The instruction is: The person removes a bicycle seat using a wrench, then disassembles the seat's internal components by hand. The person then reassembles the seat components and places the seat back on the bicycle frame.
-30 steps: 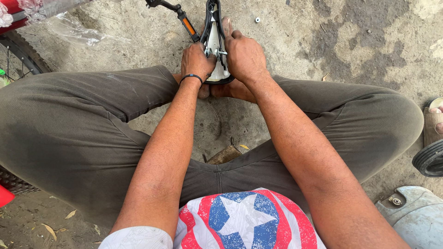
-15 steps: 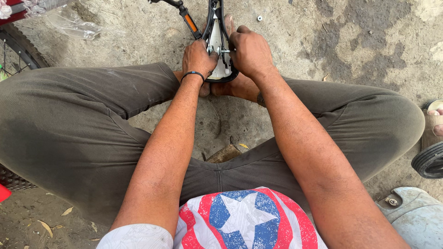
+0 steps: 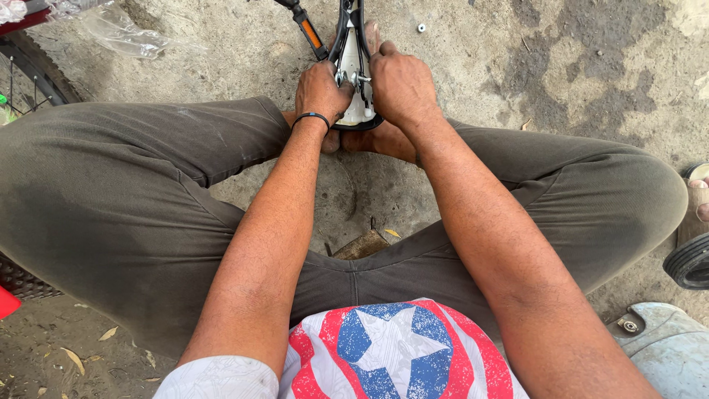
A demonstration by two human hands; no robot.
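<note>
I sit on the ground with knees spread, feet together in front. An upturned bicycle saddle [image 3: 353, 74], black with a white underside and metal clamp bolt, stands between my feet. My left hand [image 3: 320, 92], a black band on its wrist, grips the saddle's left side. My right hand [image 3: 401, 87] clasps its right side, fingers curled over the rail area. A black tool with an orange band [image 3: 306, 28] pokes out past my left hand; I cannot tell whether the hand holds it.
A bicycle tyre [image 3: 33, 63] and crumpled clear plastic [image 3: 118, 33] lie at top left. A small metal nut [image 3: 422, 28] rests on the dirt beyond the saddle. A small black wheel [image 3: 687, 260] and a pale metal part [image 3: 665, 351] are at right.
The view has dropped slightly, so the hands and saddle appear lower in the frame. Both hands keep their grip on the saddle, with small shifts of the fingers.
</note>
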